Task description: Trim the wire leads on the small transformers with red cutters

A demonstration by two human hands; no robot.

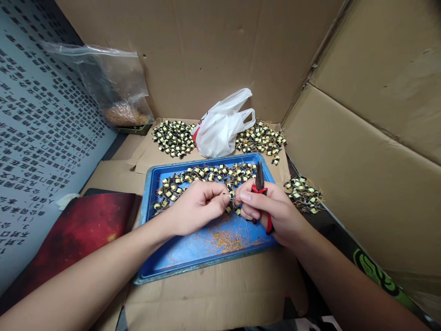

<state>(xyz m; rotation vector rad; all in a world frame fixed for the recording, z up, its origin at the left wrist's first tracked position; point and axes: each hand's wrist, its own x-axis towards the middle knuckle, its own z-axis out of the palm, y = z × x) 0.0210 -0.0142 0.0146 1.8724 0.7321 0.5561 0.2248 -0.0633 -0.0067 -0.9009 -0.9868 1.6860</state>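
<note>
small black-and-yellow component point(232, 195) was up between the two hands, over the blue tray point(168, 258). left hand point(201, 204) pinched it between thumb and forefinger. right hand point(272, 207) gripped red-handled pliers point(260, 177) in the palm, nose pointing up and away; its fingertips were right beside the component, can't tell if they pinched its wires too. inside the tray: a spread of similar components point(177, 181) mostly along the far side, loose orange wire bits point(227, 240) at the near side. beyond the tray, a white plastic bag point(220, 128) sat between a left pile point(174, 138) and a right pile point(260, 138) of the same parts; another heap point(303, 194) lay right of the tray. far left, a clear zip bag point(117, 87) held orange bits. cardboard wall point(213, 50) stood behind, red-patterned item point(89, 234) lay left.
</note>
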